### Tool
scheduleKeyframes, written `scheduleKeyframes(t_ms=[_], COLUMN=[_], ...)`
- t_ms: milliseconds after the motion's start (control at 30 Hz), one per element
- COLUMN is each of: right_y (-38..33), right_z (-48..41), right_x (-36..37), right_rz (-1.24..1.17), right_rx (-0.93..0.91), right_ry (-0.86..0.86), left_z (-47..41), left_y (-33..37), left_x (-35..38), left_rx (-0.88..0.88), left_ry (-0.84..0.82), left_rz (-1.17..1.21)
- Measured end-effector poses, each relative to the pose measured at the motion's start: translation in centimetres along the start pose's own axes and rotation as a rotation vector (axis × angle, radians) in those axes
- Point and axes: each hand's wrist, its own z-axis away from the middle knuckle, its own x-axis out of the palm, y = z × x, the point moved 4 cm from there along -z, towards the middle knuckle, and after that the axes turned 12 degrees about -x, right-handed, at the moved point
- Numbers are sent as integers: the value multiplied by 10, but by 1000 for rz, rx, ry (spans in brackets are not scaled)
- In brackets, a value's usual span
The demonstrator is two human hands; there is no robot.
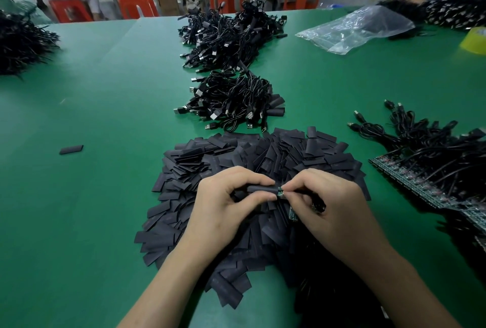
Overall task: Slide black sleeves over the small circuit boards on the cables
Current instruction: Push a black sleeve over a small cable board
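Above the heap of loose sleeves (263, 154) by the table's (105, 117) near edge, the left hand (226, 204) pinches one black sleeve (261, 189). The right hand (323, 201) grips a small circuit board (281, 193) at its mouth. Insertion looks barely begun; next the board must slide straight in.

The sleeve pile (263, 154) lies on the counter (118, 117) at near centre; above it the left hand (223, 204) holds one sleeve (263, 189) against the circuit board (281, 192) in the right hand (328, 204). Behind the pile lies a cable bundle (231, 101); behind that, a larger cable heap (228, 38). A stray sleeve (71, 149) lies apart to the left; cabled board strips (402, 179) lie right; a plastic bag (355, 29) lies far right.
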Motion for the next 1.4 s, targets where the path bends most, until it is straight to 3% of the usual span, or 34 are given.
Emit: scheduleKeyframes(t_ms=[200,500,967,1200,1400], right_y=[-2,1,-5,-1,-1], right_z=[0,2,4,6,7], right_x=[0,0,3,-1,2], right_rz=[23,-19,52,-23,-21], right_rx=[-60,96,64,164,191], right_ry=[-19,106,191,258,261], left_z=[1,0,5,10,14], left_y=[-4,1,5,5,8], left_x=[4,0,4,-2,3], left_rx=[-83,-45,62,-28,6], left_ry=[-31,56,122,339,368], left_rz=[70,76,31,104,31])
